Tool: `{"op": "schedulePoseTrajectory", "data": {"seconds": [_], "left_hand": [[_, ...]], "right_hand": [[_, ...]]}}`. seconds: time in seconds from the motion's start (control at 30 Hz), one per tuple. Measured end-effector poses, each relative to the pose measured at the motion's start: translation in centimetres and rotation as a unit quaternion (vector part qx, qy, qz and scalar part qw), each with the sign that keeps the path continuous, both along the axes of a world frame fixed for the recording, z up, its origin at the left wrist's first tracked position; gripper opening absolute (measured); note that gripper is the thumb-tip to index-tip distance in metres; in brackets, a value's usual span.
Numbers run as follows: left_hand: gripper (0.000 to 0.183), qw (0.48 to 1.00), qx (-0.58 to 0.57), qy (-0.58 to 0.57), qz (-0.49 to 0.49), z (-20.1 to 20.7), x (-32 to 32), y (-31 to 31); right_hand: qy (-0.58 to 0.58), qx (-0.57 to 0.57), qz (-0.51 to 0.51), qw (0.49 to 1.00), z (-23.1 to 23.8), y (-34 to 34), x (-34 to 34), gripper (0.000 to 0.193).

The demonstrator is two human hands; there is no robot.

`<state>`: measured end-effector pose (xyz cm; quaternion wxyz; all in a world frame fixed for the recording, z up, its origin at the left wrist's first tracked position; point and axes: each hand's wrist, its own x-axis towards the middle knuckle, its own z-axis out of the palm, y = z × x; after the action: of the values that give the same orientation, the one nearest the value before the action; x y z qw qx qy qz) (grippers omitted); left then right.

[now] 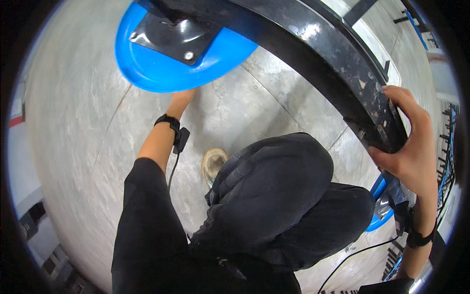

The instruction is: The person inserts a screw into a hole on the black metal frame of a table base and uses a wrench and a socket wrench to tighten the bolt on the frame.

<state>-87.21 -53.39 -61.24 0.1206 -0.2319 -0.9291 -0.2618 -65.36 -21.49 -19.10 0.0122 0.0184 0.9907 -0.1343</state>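
My right hand grips the end of a black metal beam, thumb on the near side and fingers over the far edge. The beam has scuffs and pale spots, and bends across the upper right. Near its other end, a black plate with shiny bolts lies against a round blue disc, like a stool seat. My left hand reaches beneath this disc; only the part by the wrist shows, and its fingers are hidden. A second blue disc is partly visible below my right hand.
Grey floor with joint lines lies below. My bent knees and one light shoe are under the beam. A black cable runs near my right wrist. Dark racks or stacked parts stand at the right edge.
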Motion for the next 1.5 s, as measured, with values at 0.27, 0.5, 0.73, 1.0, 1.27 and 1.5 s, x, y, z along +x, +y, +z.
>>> {"op": "schedulePoseTrajectory", "data": {"seconds": [0.27, 0.5, 0.73, 1.0, 1.27, 1.5], "left_hand": [[0.024, 0.976, -0.014, -0.205, -0.072, 0.7, -1.1, 1.3], [0.019, 0.724, 0.417, -0.547, -0.058, 31.6, 18.3, 5.7], [0.014, 0.47, 0.581, -0.663, -0.035, 33.2, 20.2, 14.8], [0.015, 0.463, 0.626, -0.627, -0.039, 33.2, 22.1, 17.3], [0.014, 0.521, 0.612, -0.593, -0.044, 33.2, 22.1, 16.8], [0.014, 0.665, 0.554, -0.5, -0.016, 34.0, 22.6, 17.7]], "right_hand": [[-0.064, 0.009, 0.005, 0.998, 0.5, 0.7, 0.1, 0.066], [0.002, -0.042, 0.031, 0.999, 0.5, 1.2, 0.4, 0.05], [0.053, -0.057, 0.09, 0.993, -0.7, 0.7, -0.3, 0.033], [0.02, -0.034, 0.054, 0.998, -0.7, 2.0, 0.7, 0.045], [0.04, -0.08, 0.045, 0.995, -1.1, 2.0, 0.8, 0.034], [0.03, -0.066, 0.023, 0.997, -1.2, 1.8, 0.8, 0.026]]}}
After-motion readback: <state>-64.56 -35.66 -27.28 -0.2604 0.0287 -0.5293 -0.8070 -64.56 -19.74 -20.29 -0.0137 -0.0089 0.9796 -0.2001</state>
